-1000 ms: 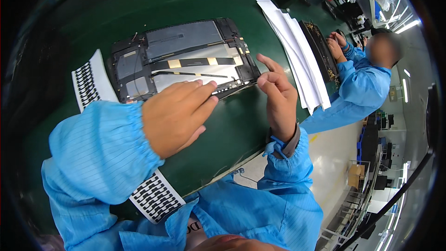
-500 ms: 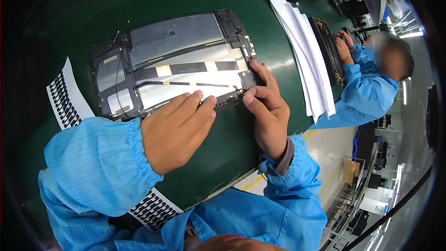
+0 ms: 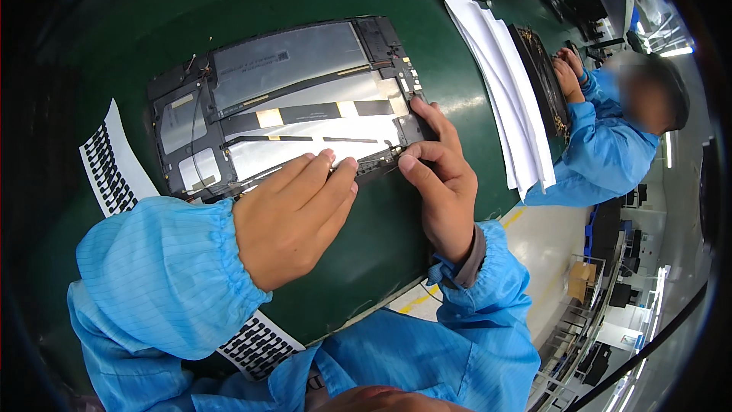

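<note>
An opened tablet lies on the green work surface, its silver batteries, dark flat cables and small connectors exposed. My left hand lies across its near edge, fingers stretched out and fingertips on the frame. The parts under those fingers are hidden. At the near right corner, my right hand has its thumb and index finger drawn together in a pinch at the edge. What lies between them is too small to make out. Its other fingers rest along the tablet's right side.
Sheets of black stickers lie left of the tablet and under my left sleeve. A stack of white paper stands to the right. Beyond it, a co-worker's hands are at a dark tray. The table's near edge runs close to me.
Both hands keep almost the same places on the tablet. The whole view has shifted slightly. A thin dark strand by my right thumb shows less plainly now.
</note>
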Demonstrator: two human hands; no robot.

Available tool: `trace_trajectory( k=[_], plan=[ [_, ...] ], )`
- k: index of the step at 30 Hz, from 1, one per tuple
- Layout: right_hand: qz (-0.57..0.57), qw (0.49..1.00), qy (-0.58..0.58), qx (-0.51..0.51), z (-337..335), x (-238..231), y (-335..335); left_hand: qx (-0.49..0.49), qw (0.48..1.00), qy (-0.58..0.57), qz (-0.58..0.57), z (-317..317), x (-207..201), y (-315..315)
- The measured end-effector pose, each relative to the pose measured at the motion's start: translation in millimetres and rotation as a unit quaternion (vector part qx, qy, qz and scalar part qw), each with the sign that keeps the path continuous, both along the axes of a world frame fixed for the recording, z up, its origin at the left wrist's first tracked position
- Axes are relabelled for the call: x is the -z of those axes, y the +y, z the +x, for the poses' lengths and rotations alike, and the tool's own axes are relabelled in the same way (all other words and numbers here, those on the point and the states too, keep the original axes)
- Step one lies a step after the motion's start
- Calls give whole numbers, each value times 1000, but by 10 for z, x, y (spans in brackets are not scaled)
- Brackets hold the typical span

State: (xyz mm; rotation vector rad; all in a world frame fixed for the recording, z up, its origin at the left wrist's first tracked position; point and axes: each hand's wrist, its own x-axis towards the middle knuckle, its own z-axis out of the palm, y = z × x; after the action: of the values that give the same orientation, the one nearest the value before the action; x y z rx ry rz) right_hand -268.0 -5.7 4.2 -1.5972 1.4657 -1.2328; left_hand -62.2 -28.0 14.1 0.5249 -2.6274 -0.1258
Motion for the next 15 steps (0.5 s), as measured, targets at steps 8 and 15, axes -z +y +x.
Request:
trace_trajectory(
  k=[8,15],
  plan=[
    [1,1000,8,0,-7,-4,-5,-4,1000,-8,0,-20,-13,-4],
    [-10,1000,25,4,8,-16,-10,12,998,-11,54,-93,-55,23]
  ],
)
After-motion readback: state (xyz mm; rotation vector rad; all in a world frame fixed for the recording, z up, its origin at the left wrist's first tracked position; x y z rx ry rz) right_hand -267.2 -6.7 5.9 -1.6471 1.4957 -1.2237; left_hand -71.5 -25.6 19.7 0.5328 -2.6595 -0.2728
